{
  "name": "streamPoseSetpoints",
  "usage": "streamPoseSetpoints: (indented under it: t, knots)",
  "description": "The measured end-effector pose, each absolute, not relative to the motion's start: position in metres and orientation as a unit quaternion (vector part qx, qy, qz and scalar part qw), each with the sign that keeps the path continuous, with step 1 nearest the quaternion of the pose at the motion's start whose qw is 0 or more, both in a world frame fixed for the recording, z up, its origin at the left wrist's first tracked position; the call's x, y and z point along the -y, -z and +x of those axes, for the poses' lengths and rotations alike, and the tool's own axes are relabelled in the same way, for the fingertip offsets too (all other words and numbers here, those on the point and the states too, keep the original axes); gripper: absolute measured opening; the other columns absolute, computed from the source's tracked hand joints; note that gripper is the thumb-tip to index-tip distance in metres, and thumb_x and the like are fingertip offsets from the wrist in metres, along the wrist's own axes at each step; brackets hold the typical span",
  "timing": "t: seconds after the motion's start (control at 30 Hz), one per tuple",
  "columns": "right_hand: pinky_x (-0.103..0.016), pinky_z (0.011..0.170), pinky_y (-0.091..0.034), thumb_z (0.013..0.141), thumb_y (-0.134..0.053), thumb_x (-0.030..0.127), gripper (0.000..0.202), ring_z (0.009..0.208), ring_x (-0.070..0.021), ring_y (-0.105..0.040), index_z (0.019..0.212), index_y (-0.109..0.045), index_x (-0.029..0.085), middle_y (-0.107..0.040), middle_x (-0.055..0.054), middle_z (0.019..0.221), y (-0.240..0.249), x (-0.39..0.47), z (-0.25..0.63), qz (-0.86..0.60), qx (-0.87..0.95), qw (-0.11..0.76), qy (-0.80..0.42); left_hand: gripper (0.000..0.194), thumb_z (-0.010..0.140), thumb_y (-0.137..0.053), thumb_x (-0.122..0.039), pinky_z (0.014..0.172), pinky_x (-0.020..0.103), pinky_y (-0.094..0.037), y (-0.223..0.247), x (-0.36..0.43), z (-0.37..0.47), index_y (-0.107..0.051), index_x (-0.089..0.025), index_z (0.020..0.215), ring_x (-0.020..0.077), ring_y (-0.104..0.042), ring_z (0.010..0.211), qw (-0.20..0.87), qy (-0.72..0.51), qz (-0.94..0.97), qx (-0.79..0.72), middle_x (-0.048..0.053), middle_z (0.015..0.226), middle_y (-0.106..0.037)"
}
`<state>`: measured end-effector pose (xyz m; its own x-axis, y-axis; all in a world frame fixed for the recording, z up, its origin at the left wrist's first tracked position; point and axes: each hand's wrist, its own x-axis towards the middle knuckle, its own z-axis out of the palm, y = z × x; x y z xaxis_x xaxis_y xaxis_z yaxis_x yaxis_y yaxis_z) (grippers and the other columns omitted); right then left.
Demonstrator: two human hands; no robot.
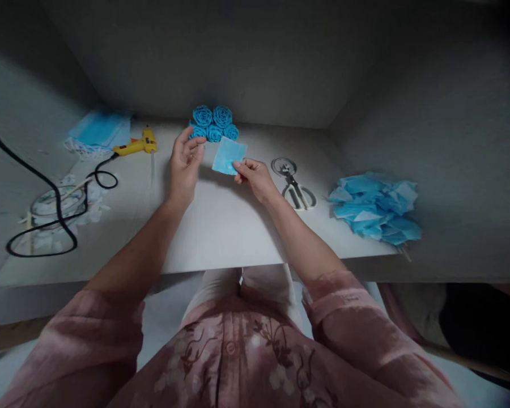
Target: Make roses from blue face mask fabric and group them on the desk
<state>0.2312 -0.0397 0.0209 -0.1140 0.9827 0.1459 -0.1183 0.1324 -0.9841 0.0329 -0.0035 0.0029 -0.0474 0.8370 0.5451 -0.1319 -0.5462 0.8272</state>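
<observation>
Between thumb and fingers, my right hand [253, 175] pinches a light-blue square [228, 154] of thin sheet by its lower right corner. The square is held up above the table, tilted, with its face toward me. To its left my left hand [186, 161] is raised with fingers apart and slightly curled, apart from the square. Just behind both hands sit several blue rolled rosettes [215, 134], grouped in two rows against the back wall. My left fingertips partly cover the leftmost rosette of the front row.
White-handled scissors [296, 190] lie right of my right hand. Farther right is a heap of crumpled blue sheets [376, 205]. On the left are a yellow glue gun [138, 144], flat blue masks [102, 130], a looping black cord [59, 198] and white scraps [96, 207]. Walls enclose the white tabletop [225, 232].
</observation>
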Motion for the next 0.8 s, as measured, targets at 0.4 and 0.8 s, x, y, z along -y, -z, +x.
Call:
streamPoseSetpoints:
  t: [0.4,0.8]
  knots:
    - [-0.022,0.053,-0.04,0.068,-0.086,0.078,0.061,0.05,-0.0072,-0.048,0.065,-0.064,0.021,-0.06,0.005,0.055,-0.018,0.04,0.226,-0.401,0.517,0.518,-0.551,0.047,0.086,-0.07,-0.015,0.127,0.046,-0.042,-0.007,0.029,0.054,-0.074,-0.02,0.133,0.0288,-0.065,0.137,0.311,-0.502,0.714,-0.376,0.011,0.139,-0.075]
    - [-0.027,0.073,-0.054,0.075,-0.077,0.081,0.066,0.095,-0.0176,-0.067,0.107,-0.073,0.024,-0.073,-0.005,0.103,-0.027,0.032,0.243,-0.44,0.486,0.561,-0.506,0.035,0.084,-0.077,-0.02,0.093,0.037,-0.06,-0.011,0.03,0.053,-0.07,-0.018,0.118,0.0232,-0.075,0.103,0.681,-0.538,0.41,-0.281,0.011,0.113,-0.079]
